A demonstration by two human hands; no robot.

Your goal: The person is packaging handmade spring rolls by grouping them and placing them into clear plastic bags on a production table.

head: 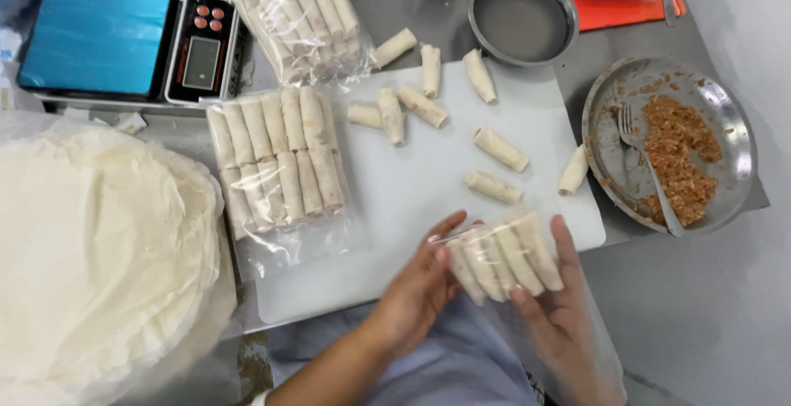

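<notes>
My left hand (420, 286) and my right hand (564, 315) together hold a clear plastic bag with several pale rolled spring rolls (503, 256) at the near edge of a white cutting board (412, 192). The left fingers press on the bag's left end, the right hand cups it from below and right. Several loose spring rolls (500, 149) lie scattered on the board's far half. A filled bag of rolls (276, 159) rests on the board's left edge, another filled bag (297, 12) lies beyond it.
A stack of round thin wrappers (99, 249) fills the left. A blue-topped digital scale (124, 39) sits at the far left. A metal plate (733, 126) with brown filling (680, 154) and a fork (647, 167) stands right. A metal bowl (523, 17) and an orange tray (618, 10) stand beyond.
</notes>
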